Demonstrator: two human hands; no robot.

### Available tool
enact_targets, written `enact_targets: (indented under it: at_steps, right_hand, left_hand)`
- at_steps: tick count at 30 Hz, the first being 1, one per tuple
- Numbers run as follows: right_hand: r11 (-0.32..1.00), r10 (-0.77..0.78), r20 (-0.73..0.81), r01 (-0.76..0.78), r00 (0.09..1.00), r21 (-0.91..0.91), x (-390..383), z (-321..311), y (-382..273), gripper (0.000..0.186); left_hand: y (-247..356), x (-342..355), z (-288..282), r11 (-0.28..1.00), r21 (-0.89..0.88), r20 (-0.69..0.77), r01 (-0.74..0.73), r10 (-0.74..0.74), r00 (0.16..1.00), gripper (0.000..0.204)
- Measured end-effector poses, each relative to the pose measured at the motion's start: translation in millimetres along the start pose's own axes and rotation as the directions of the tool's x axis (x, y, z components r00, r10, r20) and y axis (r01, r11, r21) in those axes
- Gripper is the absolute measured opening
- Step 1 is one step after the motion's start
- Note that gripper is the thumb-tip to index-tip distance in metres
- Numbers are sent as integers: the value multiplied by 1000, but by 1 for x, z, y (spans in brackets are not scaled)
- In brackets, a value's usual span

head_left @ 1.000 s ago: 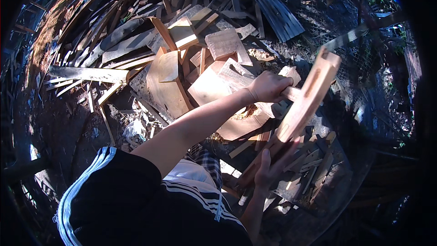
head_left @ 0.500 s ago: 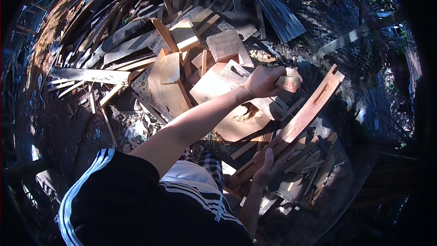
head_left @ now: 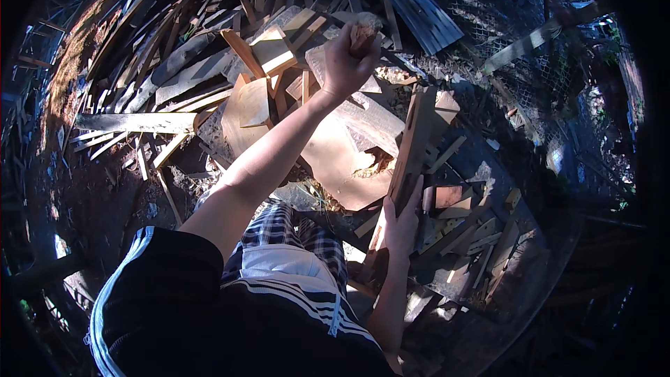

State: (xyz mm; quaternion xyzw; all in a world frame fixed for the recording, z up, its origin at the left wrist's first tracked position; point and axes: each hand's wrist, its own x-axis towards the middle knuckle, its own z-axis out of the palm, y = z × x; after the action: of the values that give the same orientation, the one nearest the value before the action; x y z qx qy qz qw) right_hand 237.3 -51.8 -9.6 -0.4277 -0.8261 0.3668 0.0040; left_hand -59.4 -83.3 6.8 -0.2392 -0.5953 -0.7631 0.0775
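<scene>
My left hand (head_left: pixel 347 66), out at the end of a stretched arm, is closed around a short, rough-ended chunk of wood (head_left: pixel 365 33) above the pile. Lower right, my right hand (head_left: pixel 401 220) grips a long wooden beam (head_left: pixel 412 141), which leans up and away from me. The beam's lower end lies near my lap, partly hidden by the hand. To the beam's left is a large pale wood block (head_left: pixel 342 178) with a rough, hollowed patch. A reddish-brown block (head_left: pixel 447 197) sits just right of my right hand.
Cut wood pieces (head_left: pixel 272 52) are stacked beyond the pale block. Long scrap boards (head_left: pixel 139 122) spread at the left, and corrugated sheet (head_left: pixel 424 19) lies at the far right. Offcuts (head_left: pixel 481 244) cover the ground at the right. Wire mesh (head_left: pixel 481 28) stands behind.
My left hand has swung up and left with the wood chunk, away from the beam. The beam has turned in my right hand and its far end has moved left.
</scene>
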Motion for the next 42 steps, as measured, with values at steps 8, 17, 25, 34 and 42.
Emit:
enact_targets:
  at_steps: [8, 17, 25, 34, 42]
  right_hand:
    - [997, 59, -8, -59, 998, -44, -5, 1, -9, 81]
    - [995, -2, -69, -5, 998, -99, -4, 5, -6, 83]
    - [996, -59, -128, 49, 990, -79, -4, 7, -3, 88]
    - [978, -118, -168, 144, 979, 154, 0, 9, 17, 79]
    - [831, -153, -642, 449, 751, 328, -32, -49, -39, 84]
  left_hand:
    - [11, -11, 28, 999, -32, 56, -32, 34, 998, 20]
    - [-5, -23, 31, 997, -22, 195, 75, -69, 978, 23]
    - [0, -48, 40, 979, 63, 482, -194, 140, 865, 41]
    - [-2, -72, 67, 915, 230, 671, -331, 97, 735, 36]
    - [-3, -63, 55, 940, 171, 565, -296, 153, 811, 35]
